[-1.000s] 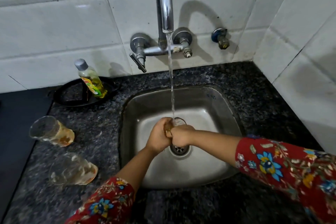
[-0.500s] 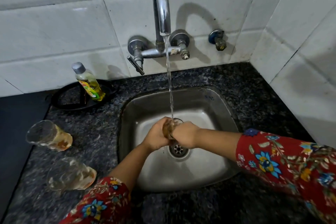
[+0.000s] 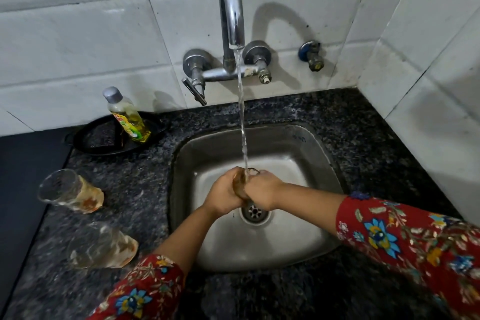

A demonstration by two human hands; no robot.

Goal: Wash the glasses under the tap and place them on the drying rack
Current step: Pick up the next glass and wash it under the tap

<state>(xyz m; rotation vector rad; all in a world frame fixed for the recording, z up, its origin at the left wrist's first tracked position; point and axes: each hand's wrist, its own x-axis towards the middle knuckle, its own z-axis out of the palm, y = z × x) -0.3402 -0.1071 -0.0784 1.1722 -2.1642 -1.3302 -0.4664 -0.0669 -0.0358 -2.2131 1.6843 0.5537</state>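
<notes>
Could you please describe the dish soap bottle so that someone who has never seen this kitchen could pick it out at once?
Start at the steel sink and look to its left along the tiled wall. There a black tray sits on the dark counter, and the dish soap bottle stands in it, leaning a little. Unlike the two stained glasses lying nearer on the counter, it has a grey cap, yellow liquid and a bright label.

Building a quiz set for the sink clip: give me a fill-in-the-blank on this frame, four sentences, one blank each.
1. Both hands, left hand and right hand, hold one glass under the running ____.
2. ____ more dirty glasses, far glass and near glass, lie on their sides on the counter.
3. The soap bottle stands on a ____ tray.
4. The held glass is above the sink's ____.

Missing words: tap; Two; black; drain
</notes>
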